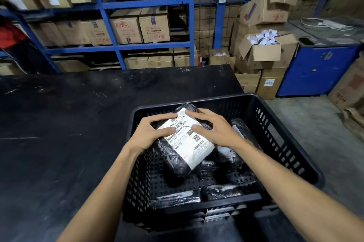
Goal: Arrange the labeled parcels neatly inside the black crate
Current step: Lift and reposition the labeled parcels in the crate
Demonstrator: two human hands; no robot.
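A black perforated crate (pixel 279 135) stands at the right end of a black table (pixel 65 123). Over its middle I hold a black-wrapped parcel with a large white shipping label (pixel 187 143), tilted, its far end raised. My left hand (pixel 151 133) grips the parcel's left edge, thumb on the label. My right hand (pixel 212 127) lies over its right side with fingers spread across the label. Other black-wrapped parcels lie in the crate: one by the right wall (pixel 240 131), two along the near wall (pixel 175 199), (pixel 222 191), and more are partly hidden under the held one.
Blue shelving (pixel 110 25) packed with cardboard boxes stands behind the table. Stacked open boxes (pixel 264 52) and a blue cabinet (pixel 315 70) are at the right, with concrete floor (pixel 315 123) beside the crate. A red-clothed person (pixel 9 35) is at the far left.
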